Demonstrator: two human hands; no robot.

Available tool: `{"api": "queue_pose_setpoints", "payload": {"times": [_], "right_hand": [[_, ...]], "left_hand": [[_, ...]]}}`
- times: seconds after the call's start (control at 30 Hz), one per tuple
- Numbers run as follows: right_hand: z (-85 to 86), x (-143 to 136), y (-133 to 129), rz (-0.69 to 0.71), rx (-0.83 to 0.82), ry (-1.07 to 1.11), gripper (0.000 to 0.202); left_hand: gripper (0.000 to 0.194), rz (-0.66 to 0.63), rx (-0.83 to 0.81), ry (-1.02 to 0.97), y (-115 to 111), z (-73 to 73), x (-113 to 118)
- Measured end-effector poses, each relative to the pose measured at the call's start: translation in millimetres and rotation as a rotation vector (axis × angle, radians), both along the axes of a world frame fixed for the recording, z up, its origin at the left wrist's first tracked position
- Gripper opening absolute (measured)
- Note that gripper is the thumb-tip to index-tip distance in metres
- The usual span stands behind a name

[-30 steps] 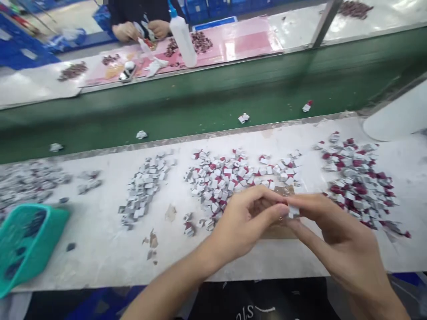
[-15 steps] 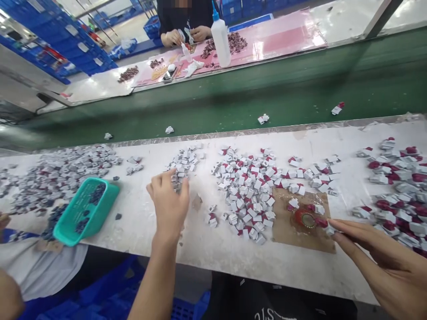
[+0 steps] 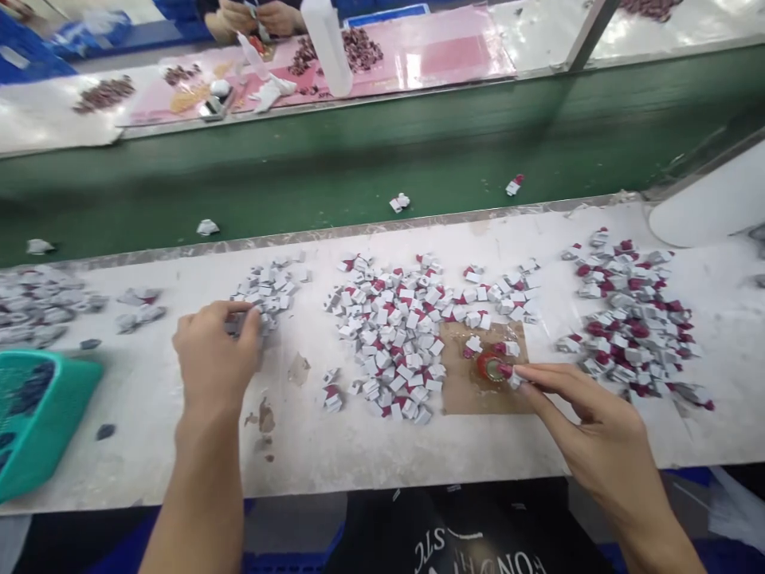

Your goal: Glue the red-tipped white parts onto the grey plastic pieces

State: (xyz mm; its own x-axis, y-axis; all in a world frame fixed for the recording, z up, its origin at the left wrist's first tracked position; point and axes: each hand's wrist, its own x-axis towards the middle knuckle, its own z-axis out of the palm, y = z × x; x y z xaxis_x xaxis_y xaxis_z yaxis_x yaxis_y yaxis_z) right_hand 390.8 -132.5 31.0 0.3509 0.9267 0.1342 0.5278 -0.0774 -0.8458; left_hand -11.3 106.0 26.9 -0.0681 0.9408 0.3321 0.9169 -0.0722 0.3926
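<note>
My right hand [image 3: 589, 422] pinches a small grey-and-maroon plastic piece [image 3: 515, 381] between thumb and fingertips. The maroon end of that piece meets a small round red dish [image 3: 481, 365] with a ridged metallic rim, on a brown cardboard square [image 3: 460, 391]. Two similar pieces lie beside the dish. Over on the left, my left hand [image 3: 215, 351] is at the near edge of a small pile of grey pieces [image 3: 272, 287]. Its thumb and index fingertips are close together; what is between them is largely hidden.
A big heap of grey-and-maroon pieces [image 3: 394, 335] lies between my hands, another heap [image 3: 633, 319] at right. A green basket [image 3: 65, 414] stands at left. Beyond the table edge runs a green belt [image 3: 335, 175] with several stray pieces. Across it, another person's hands [image 3: 268, 17] work near a white bottle [image 3: 327, 48].
The view has shifted right and downward. My left thumb and index finger have come closer together at the small grey pile. My right hand still holds its piece at the red dish.
</note>
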Motion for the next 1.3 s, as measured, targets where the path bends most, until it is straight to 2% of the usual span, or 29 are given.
{"api": "queue_pose_setpoints", "payload": {"times": [0.13,0.27,0.33,0.43,0.53,0.63,0.87,1.0,1.07,1.13,1.2,1.3], "right_hand": [[2.9,-2.9,2.9,-0.003,0.010,0.029,0.018],[4.3,-6.0,5.3,-0.001,0.011,0.022,0.019],[4.7,-7.2,5.7,-0.001,0.020,0.006,0.019],[5.6,-8.4,4.7,0.003,0.030,-0.025,0.019],[5.8,-8.3,2.3,0.007,0.025,-0.060,0.017],[3.9,-6.7,0.6,0.009,0.031,-0.096,0.017],[3.3,-7.6,0.2,0.005,0.031,-0.073,0.018],[5.8,-9.6,-1.4,-0.028,0.017,0.000,0.016],[6.6,-9.8,-1.5,-0.067,0.012,0.097,0.016],[7.7,-9.8,0.7,-0.113,0.016,0.253,0.014],[10.1,-10.3,6.2,-0.145,0.029,0.435,0.011],[17.1,-12.6,18.8,-0.141,0.045,0.661,0.012]], "left_hand": [[0.026,-0.030,0.027,0.009,-3.8,6.8,6.4],[0.035,-0.101,0.011,0.018,-29.6,14.0,26.8],[0.028,-0.133,0.018,-0.006,-43.4,8.6,39.9],[0.018,-0.146,0.024,-0.058,-57.8,-9.6,53.3],[0.017,-0.135,0.001,-0.077,-65.9,-25.1,54.3],[0.022,-0.165,-0.068,-0.093,-71.2,-27.6,47.8],[0.023,-0.269,-0.199,-0.141,-72.1,-13.7,35.1],[0.019,-0.205,-0.187,-0.270,-72.5,-6.3,41.4],[0.020,-0.173,-0.175,-0.405,-76.2,1.4,53.7],[0.022,-0.200,-0.193,-0.580,-82.1,12.5,74.2],[0.024,-0.303,-0.305,-0.768,-88.6,24.9,102.1],[0.015,-0.545,-0.573,-1.001,-96.3,39.2,149.3]]}}
